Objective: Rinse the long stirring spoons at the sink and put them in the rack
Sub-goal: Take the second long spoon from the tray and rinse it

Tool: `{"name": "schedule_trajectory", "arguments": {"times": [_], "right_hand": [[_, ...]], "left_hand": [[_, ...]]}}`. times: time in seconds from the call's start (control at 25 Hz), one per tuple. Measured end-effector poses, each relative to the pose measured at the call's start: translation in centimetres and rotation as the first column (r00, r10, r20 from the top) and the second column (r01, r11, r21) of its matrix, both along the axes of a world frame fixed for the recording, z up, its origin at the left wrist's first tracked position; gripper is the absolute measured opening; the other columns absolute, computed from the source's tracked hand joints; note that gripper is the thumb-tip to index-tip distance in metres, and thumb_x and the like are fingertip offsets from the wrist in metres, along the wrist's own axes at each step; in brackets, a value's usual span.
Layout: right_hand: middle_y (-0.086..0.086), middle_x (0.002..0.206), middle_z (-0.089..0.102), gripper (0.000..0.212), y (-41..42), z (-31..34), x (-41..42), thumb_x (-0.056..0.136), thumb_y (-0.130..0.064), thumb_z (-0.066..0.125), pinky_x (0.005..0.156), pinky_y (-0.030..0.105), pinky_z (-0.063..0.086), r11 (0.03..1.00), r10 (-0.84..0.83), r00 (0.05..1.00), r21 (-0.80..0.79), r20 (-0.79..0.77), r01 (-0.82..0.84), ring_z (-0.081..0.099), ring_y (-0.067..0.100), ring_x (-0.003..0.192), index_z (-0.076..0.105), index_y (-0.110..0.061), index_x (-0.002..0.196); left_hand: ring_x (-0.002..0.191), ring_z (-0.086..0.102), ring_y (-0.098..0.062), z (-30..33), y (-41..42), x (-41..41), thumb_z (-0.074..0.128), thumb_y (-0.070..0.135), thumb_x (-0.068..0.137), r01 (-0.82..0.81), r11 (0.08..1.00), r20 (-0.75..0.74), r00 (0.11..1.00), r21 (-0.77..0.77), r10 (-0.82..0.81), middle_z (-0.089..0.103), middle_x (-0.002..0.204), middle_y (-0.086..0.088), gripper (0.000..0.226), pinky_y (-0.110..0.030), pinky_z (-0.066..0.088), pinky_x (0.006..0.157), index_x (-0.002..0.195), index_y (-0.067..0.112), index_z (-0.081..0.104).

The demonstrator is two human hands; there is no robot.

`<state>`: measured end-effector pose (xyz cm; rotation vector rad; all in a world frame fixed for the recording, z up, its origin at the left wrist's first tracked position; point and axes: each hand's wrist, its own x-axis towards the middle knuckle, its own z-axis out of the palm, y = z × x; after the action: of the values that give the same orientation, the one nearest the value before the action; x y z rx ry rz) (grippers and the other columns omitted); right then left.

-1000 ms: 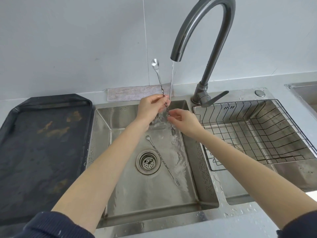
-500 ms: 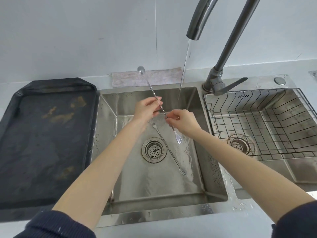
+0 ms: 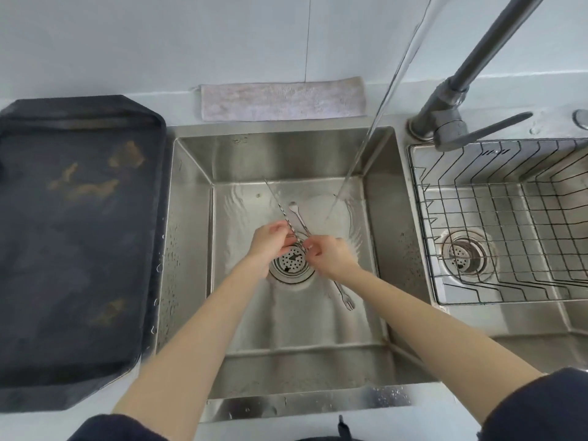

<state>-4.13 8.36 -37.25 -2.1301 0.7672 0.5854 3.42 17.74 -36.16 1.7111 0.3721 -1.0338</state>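
Head view: over the left basin of the sink [image 3: 191, 249], above its drain [image 3: 291, 264], the left hand [image 3: 270, 241] and right hand [image 3: 331, 254] both pinch the twisted stem of one long stirring spoon [image 3: 286, 218], its far end slanting toward the basin's back wall. A second spoon [image 3: 342, 292] lies on the basin floor, partly hidden under the right hand. Water from the faucet [image 3: 461, 90] falls near the back right corner. The wire rack [image 3: 509, 218] sits in the right basin.

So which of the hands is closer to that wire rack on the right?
The right. The right hand is over the left basin near its drain, on the side toward the wire rack. The left hand sits just beyond it, farther from the rack.
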Motion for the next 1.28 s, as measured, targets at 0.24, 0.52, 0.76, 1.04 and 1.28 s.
{"name": "schedule_trajectory", "arguments": {"times": [0.24, 0.52, 0.76, 1.04, 1.28], "right_hand": [[0.014, 0.120, 0.066, 0.040, 0.4, -3.3, -0.5, 0.087, -0.009, 0.045, 0.097, 0.034, 0.049, 1.000, 0.011, 0.993, -0.002, -0.114, -0.011, 0.058, 0.032, 0.114, 0.062, -0.020, 0.122], [0.013, 0.116, 0.067, 0.035, 0.9, -5.0, -1.3, 0.087, -0.008, 0.045, 0.093, 0.035, 0.051, 1.000, -0.005, 0.986, 0.010, -0.167, 0.007, 0.060, 0.031, 0.109, 0.064, -0.017, 0.115], [0.014, 0.120, 0.066, 0.037, 1.3, -5.6, -1.7, 0.091, -0.008, 0.039, 0.093, 0.031, 0.047, 0.999, -0.023, 0.984, 0.034, -0.176, 0.030, 0.059, 0.031, 0.112, 0.065, -0.016, 0.117], [0.013, 0.122, 0.065, 0.035, 1.5, -5.2, -1.8, 0.092, -0.012, 0.042, 0.098, 0.032, 0.047, 0.999, -0.009, 0.982, 0.050, -0.191, 0.019, 0.057, 0.031, 0.116, 0.065, -0.017, 0.118], [0.016, 0.127, 0.061, 0.039, 1.3, -3.1, -2.0, 0.091, -0.015, 0.040, 0.101, 0.036, 0.046, 0.998, 0.061, 0.982, 0.025, -0.179, -0.058, 0.054, 0.033, 0.120, 0.060, -0.021, 0.124]], "left_hand": [[0.091, 0.060, -0.017, -2.9, 0.3, -0.4, 0.042, 0.013, 0.095, -0.020, 0.999, -0.171, 0.985, 0.027, 0.025, 0.057, 0.110, -0.007, 0.028, -0.029, 0.046, 0.088, 0.120, 0.006, 0.052], [0.101, 0.056, -0.018, -4.5, 0.6, -1.1, 0.041, 0.014, 0.094, -0.019, 0.999, -0.295, 0.955, 0.028, 0.026, 0.059, 0.095, 0.002, 0.018, -0.031, 0.045, 0.093, 0.107, 0.014, 0.053], [0.119, 0.054, -0.023, -4.7, 0.9, -1.4, 0.040, 0.020, 0.096, -0.019, 0.999, -0.315, 0.948, 0.050, 0.034, 0.054, 0.131, -0.006, 0.035, -0.036, 0.041, 0.102, 0.129, 0.009, 0.046], [0.117, 0.055, -0.021, -4.8, 1.3, -1.5, 0.042, 0.020, 0.095, 0.024, 0.997, -0.281, 0.960, 0.067, -0.004, 0.051, 0.135, -0.005, 0.037, -0.035, 0.040, 0.102, 0.130, 0.012, 0.045], [0.103, 0.056, -0.017, -2.7, 1.7, -1.6, 0.044, 0.016, 0.092, 0.183, 0.974, -0.097, 0.981, 0.136, -0.171, 0.057, 0.113, -0.003, 0.029, -0.023, 0.042, 0.077, 0.119, 0.017, 0.054]]}}
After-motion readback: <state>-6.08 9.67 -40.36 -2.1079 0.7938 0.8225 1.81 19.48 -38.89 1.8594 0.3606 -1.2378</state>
